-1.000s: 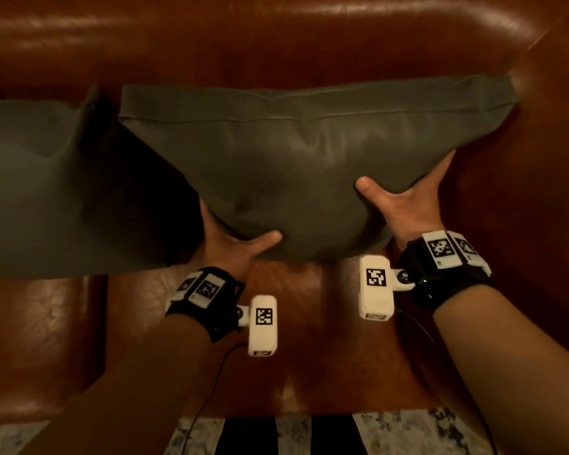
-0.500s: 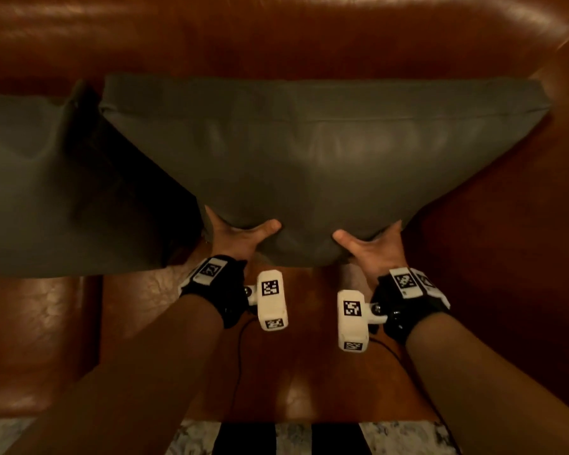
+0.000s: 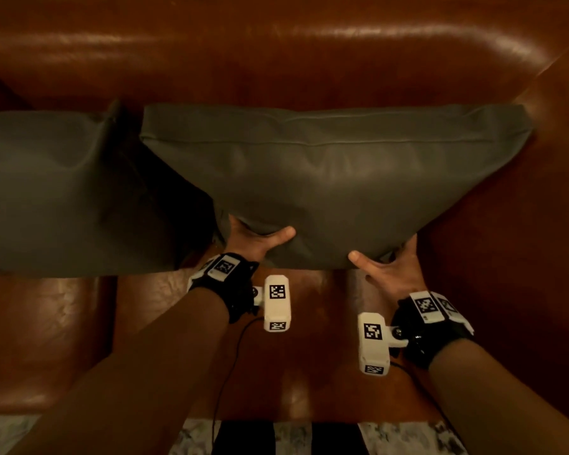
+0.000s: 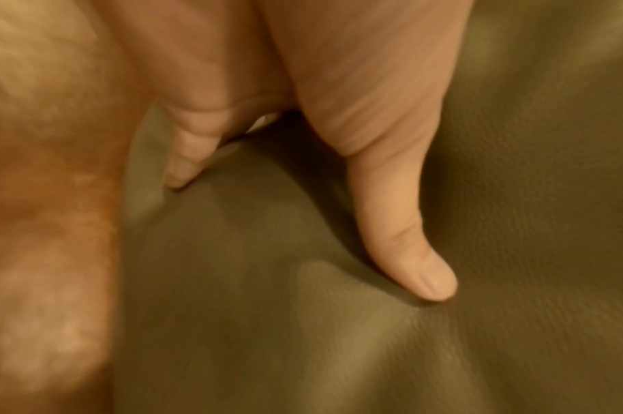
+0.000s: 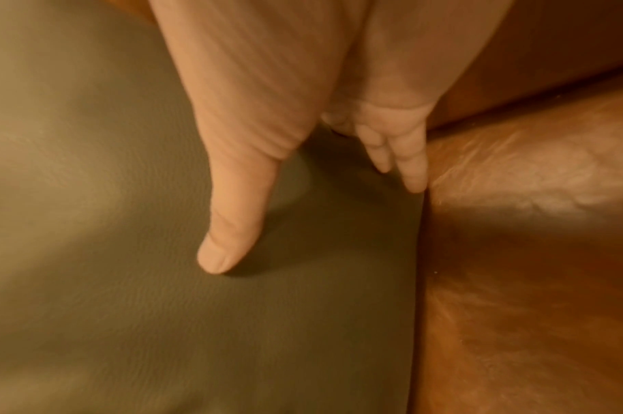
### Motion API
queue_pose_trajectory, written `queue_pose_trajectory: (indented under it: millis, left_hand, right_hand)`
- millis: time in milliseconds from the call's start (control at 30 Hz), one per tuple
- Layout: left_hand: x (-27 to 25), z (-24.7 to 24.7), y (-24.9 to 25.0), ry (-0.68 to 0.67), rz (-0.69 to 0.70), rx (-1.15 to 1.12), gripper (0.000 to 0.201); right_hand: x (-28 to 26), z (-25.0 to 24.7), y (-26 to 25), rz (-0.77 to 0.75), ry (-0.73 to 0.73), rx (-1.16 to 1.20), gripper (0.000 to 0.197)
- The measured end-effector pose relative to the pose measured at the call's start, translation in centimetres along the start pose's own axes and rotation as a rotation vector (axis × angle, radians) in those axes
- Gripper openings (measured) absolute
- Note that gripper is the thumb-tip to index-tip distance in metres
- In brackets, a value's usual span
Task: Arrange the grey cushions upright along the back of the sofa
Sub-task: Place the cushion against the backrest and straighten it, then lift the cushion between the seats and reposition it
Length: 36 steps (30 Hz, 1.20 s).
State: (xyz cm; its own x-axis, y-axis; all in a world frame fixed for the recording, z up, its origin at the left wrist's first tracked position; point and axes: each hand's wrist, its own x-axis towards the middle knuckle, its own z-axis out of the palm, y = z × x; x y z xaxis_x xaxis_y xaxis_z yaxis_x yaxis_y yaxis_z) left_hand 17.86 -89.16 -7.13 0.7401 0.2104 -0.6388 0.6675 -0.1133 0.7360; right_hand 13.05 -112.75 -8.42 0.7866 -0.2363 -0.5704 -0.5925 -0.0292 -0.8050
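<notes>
The left hand (image 3: pixel 253 239) and right hand (image 3: pixel 388 269) each grip the near lower edge of the grey cushion (image 3: pixel 326 178), thumbs on its front face, fingers tucked underneath. The cushion stands upright above the hands, its far top edge against the brown leather sofa (image 3: pixel 276 60) back. A second grey cushion (image 3: pixel 63 192) stands just left, touching it.

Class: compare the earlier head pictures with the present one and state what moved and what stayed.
Both hands slid down to the right-hand cushion's lower edge, the right hand most. That cushion now looks wider and squarer. Left hand still grips it. The left-hand cushion and sofa stayed.
</notes>
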Motion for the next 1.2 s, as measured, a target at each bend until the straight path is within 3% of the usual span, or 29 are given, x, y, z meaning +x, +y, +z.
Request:
queue_pose_trajectory:
  millis: [200, 300, 400, 533, 667, 767, 867, 933, 1100, 1200]
  left_hand:
    - [-2.3, -3.9, -0.7, -0.039, 0.026, 0.055, 0.087]
    - [-3.4, -7.1, -1.4, -0.048, -0.065, 0.043, 0.073]
    - [-4.4, -11.5, -3.5, -0.062, -0.18, 0.006, 0.051]
    - [-5.0, -20.9, -8.4, -0.073, -0.212, 0.068, 0.033]
    - [-4.6, -31.0, -12.0, -0.051, -0.248, 0.104, 0.019]
    - [-4.4, -37.4, -12.8, -0.04, -0.244, 0.103, 0.026]
    - [-3.3, -42.1, -12.7, 0.024, -0.207, 0.115, 0.026]
    - [-2.5, -44.3, -12.1, 0.059, -0.168, 0.12, 0.026]
    - [-0.1, -47.0, -9.7, 0.183, -0.081, 0.108, 0.075]
    - [0.7, -47.4, -8.1, 0.273, -0.007, 0.08, 0.097]
  right_hand:
    - [-1.9, 0.7, 2.7, 0.093, 0.014, -0.086, 0.087]
    - [-3.8, 2.1, 4.7, 0.317, 0.016, -0.18, 0.06]
    - [-5.9, 4.7, 6.0, 0.408, -0.017, -0.172, 0.043]
    - [-9.2, 11.4, 7.0, 0.416, -0.037, -0.223, 0.023]
    - [-12.3, 20.0, 8.1, 0.396, -0.054, -0.334, 0.02]
    - [-15.1, 26.7, 7.9, 0.369, -0.112, -0.364, 0.027]
    - [-17.3, 31.8, 6.1, 0.322, -0.131, -0.382, 0.013]
    - [-17.7, 34.0, 4.9, 0.298, -0.138, -0.392, 0.026]
    - [-16.8, 36.4, 1.0, 0.199, -0.118, -0.355, 0.038]
    - [-15.2, 37.5, -2.2, 0.071, -0.125, -0.327, 0.056]
